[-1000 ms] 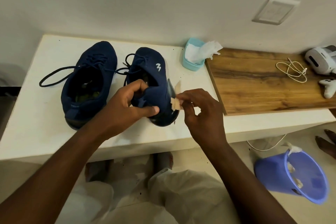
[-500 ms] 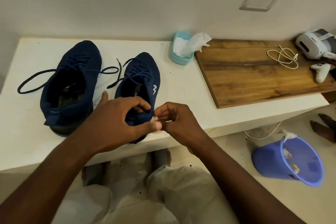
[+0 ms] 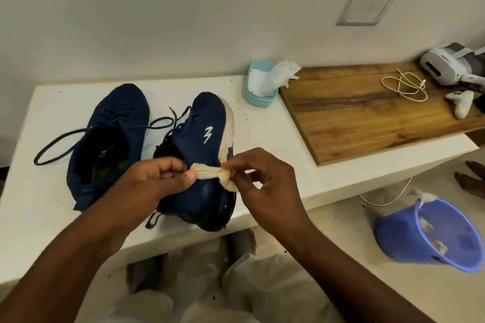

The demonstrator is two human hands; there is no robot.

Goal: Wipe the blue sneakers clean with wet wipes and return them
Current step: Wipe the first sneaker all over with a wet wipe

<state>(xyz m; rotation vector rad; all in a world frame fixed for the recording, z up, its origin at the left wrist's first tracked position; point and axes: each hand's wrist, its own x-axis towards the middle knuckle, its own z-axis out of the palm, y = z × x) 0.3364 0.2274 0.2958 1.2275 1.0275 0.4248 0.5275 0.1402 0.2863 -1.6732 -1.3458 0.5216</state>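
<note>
Two blue sneakers lie on the white table (image 3: 44, 191). The left sneaker (image 3: 110, 136) sits flat with its laces trailing left. The right sneaker (image 3: 207, 149) is tipped onto its side, its pale dirty sole edge facing right. Over its heel, a soiled, twisted wet wipe (image 3: 215, 174) is stretched between both hands. My left hand (image 3: 154, 183) pinches one end of the wipe with thumb and fingers. My right hand (image 3: 259, 181) pinches the other end. A light blue wet wipe box (image 3: 258, 96) with a sheet sticking out stands behind the sneakers.
A wooden board (image 3: 367, 118) lies on the table's right part with a white cable (image 3: 404, 86), a headset (image 3: 446, 65) and a controller (image 3: 460, 102). A blue bucket (image 3: 430, 236) holding used wipes stands on the floor at the right. My knees are below the table's edge.
The right sneaker has tipped onto its side, showing its sole edge. The hands, pressed together at the heel before, have drawn apart and stretched the wipe between them.
</note>
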